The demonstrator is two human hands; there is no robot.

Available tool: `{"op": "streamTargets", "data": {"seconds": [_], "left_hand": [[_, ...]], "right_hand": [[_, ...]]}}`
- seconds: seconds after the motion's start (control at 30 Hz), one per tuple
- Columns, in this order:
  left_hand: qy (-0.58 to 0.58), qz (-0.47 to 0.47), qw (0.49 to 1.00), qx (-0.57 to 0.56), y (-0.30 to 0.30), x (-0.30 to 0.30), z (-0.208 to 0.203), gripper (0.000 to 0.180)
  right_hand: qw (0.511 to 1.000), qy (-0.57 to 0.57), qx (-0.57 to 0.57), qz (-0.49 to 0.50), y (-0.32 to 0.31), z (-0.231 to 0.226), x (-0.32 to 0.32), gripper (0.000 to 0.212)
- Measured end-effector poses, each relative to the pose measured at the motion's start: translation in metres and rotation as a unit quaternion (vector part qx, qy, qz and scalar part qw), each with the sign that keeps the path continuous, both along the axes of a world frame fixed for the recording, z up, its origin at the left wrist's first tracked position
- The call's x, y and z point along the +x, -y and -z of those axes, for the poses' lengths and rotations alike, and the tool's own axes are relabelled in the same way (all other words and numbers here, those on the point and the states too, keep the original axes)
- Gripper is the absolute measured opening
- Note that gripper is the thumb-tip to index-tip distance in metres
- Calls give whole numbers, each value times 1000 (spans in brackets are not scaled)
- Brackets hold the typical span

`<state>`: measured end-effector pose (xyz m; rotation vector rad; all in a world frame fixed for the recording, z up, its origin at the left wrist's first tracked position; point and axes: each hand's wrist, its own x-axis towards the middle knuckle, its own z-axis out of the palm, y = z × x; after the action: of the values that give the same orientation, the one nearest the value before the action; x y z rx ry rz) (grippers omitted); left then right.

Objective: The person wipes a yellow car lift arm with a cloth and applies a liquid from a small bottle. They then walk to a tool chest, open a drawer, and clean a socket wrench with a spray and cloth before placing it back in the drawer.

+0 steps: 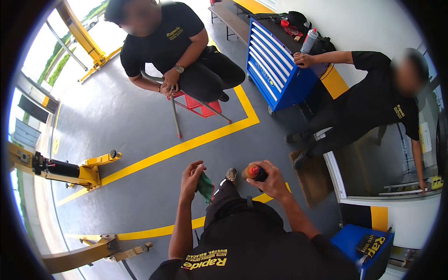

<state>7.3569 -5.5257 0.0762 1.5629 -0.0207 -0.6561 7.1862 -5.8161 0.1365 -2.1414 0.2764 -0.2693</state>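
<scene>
Over the grey workshop floor (pixel 140 116) above our lap, our left hand (pixel 191 175) pinches a green cloth (pixel 205 186) while our right hand (pixel 268 179) grips a red-capped can (pixel 254 172), cap on, wiping apparently not yet begun.

A grey workshop floor (pixel 135 121) painted with yellow lines (pixel 186 145). At twelve o'clock, a red step stool (pixel 196 105) stands on it under a seated person. At one o'clock, a blue tool cabinet (pixel 273 77) on wheels rests just beyond the yellow corner. At nine o'clock, a yellow lift arm (pixel 70 170) lies low over the floor; a second lift arm (pixel 100 252) sits at seven o'clock. At three o'clock, a brown mat (pixel 315 179) lies flat beneath a standing person's shoes
</scene>
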Motion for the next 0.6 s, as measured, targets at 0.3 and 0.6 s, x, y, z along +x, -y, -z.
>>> {"op": "streamTargets", "data": {"seconds": [0.3, 0.6], "left_hand": [[37, 53, 970, 233, 84, 337, 153, 44], [-213, -323, 920, -65, 179, 453, 236, 43]], "right_hand": [[951, 61, 49, 300, 171, -27, 162, 44], [915, 108, 67, 383, 346, 6, 332, 46]]}}
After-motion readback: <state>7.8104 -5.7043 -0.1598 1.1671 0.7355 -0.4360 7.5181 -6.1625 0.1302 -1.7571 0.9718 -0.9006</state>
